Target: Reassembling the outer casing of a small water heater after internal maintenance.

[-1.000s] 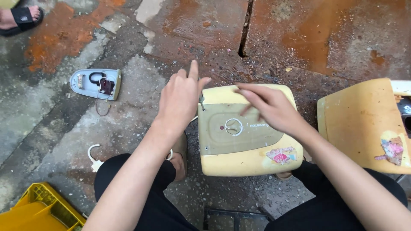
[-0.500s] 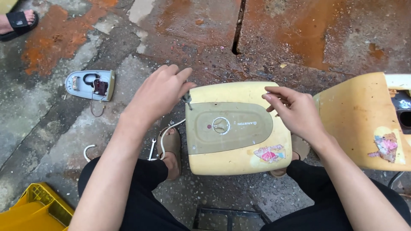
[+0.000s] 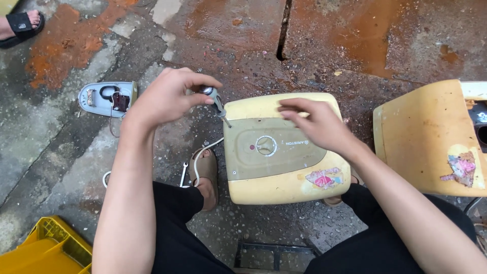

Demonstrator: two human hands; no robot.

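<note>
A yellowed boxy water heater (image 3: 284, 177) with an olive front panel and a round dial lies on wet concrete between my knees. My left hand (image 3: 165, 96) is closed around the handle of a screwdriver (image 3: 217, 104), whose tip meets the heater's upper left corner. My right hand (image 3: 314, 124) rests on the heater's top edge, fingers spread flat, holding nothing. A white cable (image 3: 205, 152) runs from the heater's left side past my sandalled foot.
A second yellowed casing (image 3: 431, 137) lies at right. A grey cover plate with wiring (image 3: 104, 99) sits at left, a small wrench (image 3: 182, 175) by my foot, a yellow crate (image 3: 45, 251) bottom left. Another person's sandalled foot (image 3: 20, 25) is top left. A floor crack (image 3: 283, 30) runs ahead.
My left hand rose from the heater's left edge and now holds a screwdriver at that corner. My right hand moved from the right edge toward the middle of the top.
</note>
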